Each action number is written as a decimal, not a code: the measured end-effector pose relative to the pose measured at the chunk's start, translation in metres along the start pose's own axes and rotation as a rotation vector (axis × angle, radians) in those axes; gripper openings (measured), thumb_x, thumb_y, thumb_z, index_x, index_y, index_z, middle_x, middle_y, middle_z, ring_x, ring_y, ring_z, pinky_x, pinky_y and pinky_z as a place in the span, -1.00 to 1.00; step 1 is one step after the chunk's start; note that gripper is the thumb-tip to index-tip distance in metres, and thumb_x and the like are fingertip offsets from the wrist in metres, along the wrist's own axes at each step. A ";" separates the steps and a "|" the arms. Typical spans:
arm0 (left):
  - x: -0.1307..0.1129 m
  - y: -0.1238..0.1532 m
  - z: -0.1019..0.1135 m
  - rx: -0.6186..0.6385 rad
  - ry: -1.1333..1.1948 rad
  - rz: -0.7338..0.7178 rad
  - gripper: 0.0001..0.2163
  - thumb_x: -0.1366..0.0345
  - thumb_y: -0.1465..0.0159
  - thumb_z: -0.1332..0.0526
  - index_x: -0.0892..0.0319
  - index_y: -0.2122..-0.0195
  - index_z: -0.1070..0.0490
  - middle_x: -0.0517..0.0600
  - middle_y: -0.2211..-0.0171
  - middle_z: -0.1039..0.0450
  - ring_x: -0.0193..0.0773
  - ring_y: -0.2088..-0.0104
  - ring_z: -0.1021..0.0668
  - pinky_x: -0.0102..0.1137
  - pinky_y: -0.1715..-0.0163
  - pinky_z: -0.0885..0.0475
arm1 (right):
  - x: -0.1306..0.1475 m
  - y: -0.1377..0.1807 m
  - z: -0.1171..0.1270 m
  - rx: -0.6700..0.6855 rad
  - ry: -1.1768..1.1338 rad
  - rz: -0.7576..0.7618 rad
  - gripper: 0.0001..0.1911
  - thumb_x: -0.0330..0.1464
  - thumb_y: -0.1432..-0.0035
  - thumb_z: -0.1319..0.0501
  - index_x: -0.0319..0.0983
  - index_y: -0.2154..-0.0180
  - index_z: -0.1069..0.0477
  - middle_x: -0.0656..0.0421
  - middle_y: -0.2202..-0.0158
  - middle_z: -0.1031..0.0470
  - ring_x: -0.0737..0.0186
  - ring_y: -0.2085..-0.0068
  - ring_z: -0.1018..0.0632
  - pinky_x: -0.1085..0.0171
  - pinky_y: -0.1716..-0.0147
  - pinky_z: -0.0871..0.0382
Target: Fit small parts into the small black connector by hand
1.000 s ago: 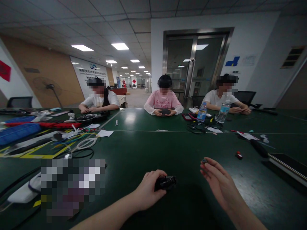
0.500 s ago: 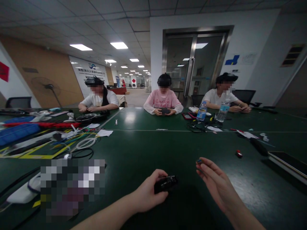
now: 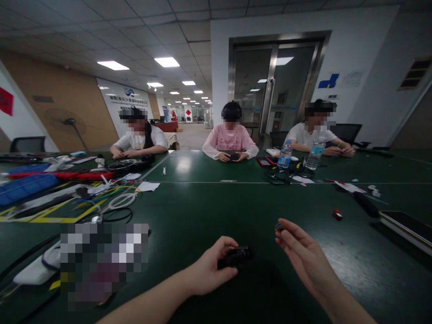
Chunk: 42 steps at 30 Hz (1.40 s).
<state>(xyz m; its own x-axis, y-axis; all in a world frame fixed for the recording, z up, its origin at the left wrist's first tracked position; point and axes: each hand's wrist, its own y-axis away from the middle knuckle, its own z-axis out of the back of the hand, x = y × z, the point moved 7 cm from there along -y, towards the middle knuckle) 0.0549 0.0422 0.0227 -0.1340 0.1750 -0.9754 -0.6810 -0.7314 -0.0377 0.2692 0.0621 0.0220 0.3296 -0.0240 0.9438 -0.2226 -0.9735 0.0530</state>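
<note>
My left hand [image 3: 212,265] is wrapped round a small black device [image 3: 239,256], shaped much like a computer mouse, just above the green table. Its far end shows glossy edges, while my fingers and palm cover the near part. To the right, the thumb and fingertips of my right hand [image 3: 300,247] pinch a tiny dark piece with a metallic glint [image 3: 278,226]. It is too small to name for sure. A gap separates the two hands, and the held things do not touch.
A red and silver item [image 3: 336,214] lies beyond my right hand, near a dark flat-topped device [image 3: 407,229]. Cables [image 3: 121,202], a white power strip [image 3: 37,267] and a blue tray [image 3: 29,186] crowd the left. Three people sit across, near water bottles [image 3: 314,155].
The tiny piece in my right fingertips has turned slightly, and the black device in my left hand has shifted a little to the right. Both grips stay the same.
</note>
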 end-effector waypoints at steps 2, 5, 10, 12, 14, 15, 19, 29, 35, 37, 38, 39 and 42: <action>0.001 0.000 0.000 0.003 -0.004 0.001 -0.61 0.54 -0.21 -0.13 0.11 -0.01 -0.08 0.05 0.04 -0.34 -0.18 0.05 -0.45 -0.25 0.08 -0.32 | 0.001 0.001 -0.002 0.000 0.028 0.014 -0.50 -0.15 0.37 -0.49 -0.13 0.27 -0.54 0.15 0.28 -0.57 0.06 0.17 -0.52 0.10 0.14 -0.40; 0.004 -0.001 0.000 0.002 -0.003 -0.014 -0.60 0.55 -0.20 -0.14 0.12 -0.02 -0.08 0.06 0.04 -0.33 -0.16 0.05 -0.45 -0.23 0.08 -0.32 | 0.001 0.004 -0.007 0.020 0.085 0.010 -0.50 -0.14 0.41 -0.50 -0.16 0.32 -0.55 0.13 0.30 -0.57 0.06 0.17 -0.52 0.10 0.11 -0.38; 0.008 -0.001 0.000 -0.005 0.008 -0.044 -0.59 0.54 -0.21 -0.14 0.10 -0.03 -0.08 0.06 0.05 -0.33 -0.17 0.08 -0.46 -0.24 0.12 -0.34 | -0.004 0.012 -0.020 0.124 0.200 -0.002 -0.53 -0.11 0.34 -0.47 -0.13 0.30 -0.55 0.13 0.27 -0.59 0.09 0.17 -0.53 0.13 0.11 -0.39; 0.009 -0.001 0.001 -0.011 0.011 -0.046 -0.61 0.52 -0.21 -0.14 0.10 -0.03 -0.09 0.05 0.06 -0.33 -0.19 0.10 -0.46 -0.26 0.13 -0.34 | -0.004 0.015 -0.024 0.174 0.263 0.021 -0.55 -0.11 0.28 -0.44 -0.14 0.29 -0.55 0.11 0.26 -0.60 0.08 0.18 -0.55 0.13 0.12 -0.41; 0.010 -0.001 0.001 -0.014 0.009 -0.044 -0.61 0.52 -0.21 -0.15 0.10 -0.03 -0.09 0.04 0.08 -0.34 -0.20 0.11 -0.46 -0.26 0.13 -0.34 | -0.005 0.017 -0.029 0.222 0.330 0.052 -0.56 -0.10 0.24 -0.42 -0.16 0.27 -0.55 0.09 0.26 -0.60 0.07 0.19 -0.55 0.12 0.14 -0.43; 0.010 -0.001 0.001 -0.015 0.004 -0.044 -0.60 0.52 -0.21 -0.15 0.10 -0.03 -0.09 0.04 0.08 -0.34 -0.20 0.10 -0.46 -0.25 0.12 -0.34 | -0.005 0.019 -0.032 0.244 0.362 0.069 -0.57 -0.09 0.22 -0.41 -0.16 0.27 -0.55 0.09 0.25 -0.59 0.06 0.20 -0.56 0.12 0.15 -0.43; 0.012 -0.001 0.001 -0.016 -0.025 -0.041 -0.59 0.51 -0.21 -0.16 0.10 -0.04 -0.10 0.04 0.09 -0.34 -0.18 0.10 -0.46 -0.23 0.11 -0.34 | -0.007 0.024 -0.042 0.344 0.480 0.147 -0.62 -0.10 0.13 -0.36 -0.16 0.27 -0.55 0.08 0.17 -0.55 0.04 0.14 -0.53 0.09 0.09 -0.40; 0.014 -0.003 -0.002 0.008 0.054 -0.052 -0.62 0.47 -0.23 -0.15 0.12 -0.04 -0.10 0.05 0.11 -0.36 -0.21 0.13 -0.46 -0.29 0.17 -0.33 | -0.022 0.038 -0.062 0.551 0.884 0.249 -0.79 -0.39 -0.02 -0.25 -0.08 0.23 -0.52 0.15 0.05 -0.43 0.08 -0.01 -0.44 0.10 -0.03 -0.29; 0.009 -0.003 -0.003 0.010 0.017 -0.040 -0.63 0.43 -0.23 -0.17 0.13 -0.03 -0.11 0.03 0.14 -0.36 -0.21 0.14 -0.45 -0.29 0.16 -0.32 | -0.016 0.040 -0.066 0.560 1.036 0.303 -0.78 -0.41 -0.02 -0.26 -0.07 0.24 -0.51 0.16 0.04 -0.45 0.07 -0.02 -0.43 0.07 -0.04 -0.26; 0.010 -0.003 -0.003 0.005 0.011 -0.039 -0.64 0.42 -0.22 -0.17 0.13 -0.02 -0.12 0.02 0.15 -0.36 -0.21 0.15 -0.45 -0.30 0.18 -0.32 | -0.015 0.041 -0.066 0.558 1.056 0.324 -0.77 -0.42 -0.01 -0.26 -0.07 0.23 -0.51 0.16 0.04 -0.46 0.06 -0.03 -0.43 0.07 -0.05 -0.26; 0.011 -0.003 -0.003 0.001 0.016 -0.032 -0.64 0.42 -0.22 -0.17 0.13 -0.02 -0.12 0.01 0.16 -0.36 -0.21 0.15 -0.45 -0.31 0.18 -0.32 | -0.016 0.041 -0.065 0.556 1.056 0.324 -0.75 -0.42 -0.01 -0.27 -0.06 0.22 -0.50 0.16 0.03 -0.46 0.06 -0.03 -0.42 0.07 -0.05 -0.25; 0.012 -0.003 -0.002 -0.002 0.026 -0.024 -0.64 0.42 -0.22 -0.18 0.13 -0.02 -0.12 0.01 0.17 -0.36 -0.22 0.15 -0.45 -0.32 0.19 -0.32 | -0.017 0.041 -0.064 0.553 1.049 0.321 -0.72 -0.42 0.00 -0.27 -0.05 0.19 -0.49 0.16 0.02 -0.45 0.06 -0.04 -0.42 0.07 -0.06 -0.25; 0.016 -0.003 -0.001 -0.003 0.061 -0.019 -0.63 0.40 -0.22 -0.19 0.12 -0.01 -0.11 0.01 0.16 -0.36 -0.21 0.15 -0.45 -0.32 0.20 -0.32 | -0.019 0.041 -0.062 0.561 1.001 0.322 -0.61 -0.43 0.01 -0.27 -0.01 0.09 -0.43 0.18 -0.02 -0.42 0.09 -0.06 -0.41 0.09 -0.08 -0.24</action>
<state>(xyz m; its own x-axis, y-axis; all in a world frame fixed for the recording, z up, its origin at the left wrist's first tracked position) 0.0560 0.0462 0.0072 -0.0763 0.1486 -0.9860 -0.6805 -0.7305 -0.0574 0.1971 0.0369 0.0261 -0.5859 -0.3396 0.7358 0.3505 -0.9248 -0.1477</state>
